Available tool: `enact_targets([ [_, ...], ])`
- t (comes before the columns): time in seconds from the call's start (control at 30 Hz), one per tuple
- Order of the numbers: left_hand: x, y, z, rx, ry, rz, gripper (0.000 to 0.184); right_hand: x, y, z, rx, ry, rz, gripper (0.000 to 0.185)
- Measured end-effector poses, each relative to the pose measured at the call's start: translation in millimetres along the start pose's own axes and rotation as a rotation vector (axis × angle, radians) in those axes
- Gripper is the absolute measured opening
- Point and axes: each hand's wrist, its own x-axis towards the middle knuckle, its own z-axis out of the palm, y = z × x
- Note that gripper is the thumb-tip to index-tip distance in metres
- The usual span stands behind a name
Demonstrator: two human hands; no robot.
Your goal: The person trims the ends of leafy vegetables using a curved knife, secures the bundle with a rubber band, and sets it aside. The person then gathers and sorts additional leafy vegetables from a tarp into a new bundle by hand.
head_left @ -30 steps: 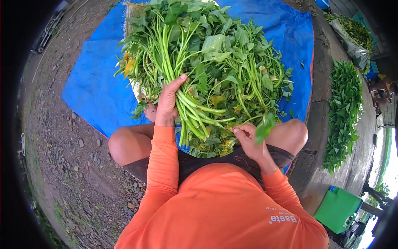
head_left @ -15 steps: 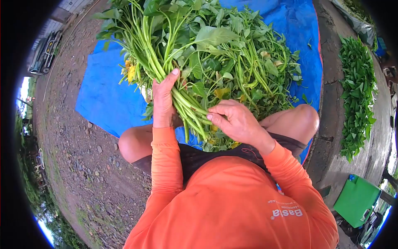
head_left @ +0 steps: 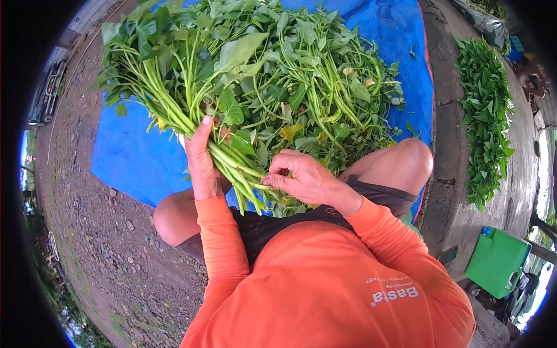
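My left hand (head_left: 201, 158) is closed around a thick bunch of leafy green stems (head_left: 168, 110), its thumb lying across the top. The leaves fan out toward the upper left, and the cut ends point down toward my lap. Beside those ends is my right hand (head_left: 304, 178), its fingers curled and its thumb and forefinger pinched at one stem's tip. Just beyond both hands, a large heap of the same leafy greens (head_left: 325, 87) lies on a blue tarp (head_left: 130, 148). A few yellowed leaves (head_left: 292, 131) show in the heap.
My bent knees (head_left: 400, 165) flank the near side of the heap. To the right, a long row of leafy bunches (head_left: 486, 122) lies on concrete, with a green container (head_left: 498, 262) nearer me. Gravelly ground (head_left: 110, 249) spreads on the left; a vehicle (head_left: 47, 93) stands far off.
The whole view has shifted, so most things sit further left. The bunch in my left hand leans more to the left, and my right fingers have curled tighter by the stem ends.
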Motion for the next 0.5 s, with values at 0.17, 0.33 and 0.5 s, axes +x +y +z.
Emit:
enact_targets([
  [0.17, 5, 17, -2, 0.077, 0.048, 0.016, 0.041, -16, 36, -3, 0.115, 0.082, 0.261, 0.022],
  [0.33, 11, 19, -9, 0.12, 0.091, -0.015, 0.034, 33, 51, -104, -0.145, 0.576, 0.402, 0.029],
  [0.5, 9, -4, 16, 0.135, 0.086, -0.123, 0.031, 97, 157, -164, -0.711, 0.46, 0.51, 0.026],
])
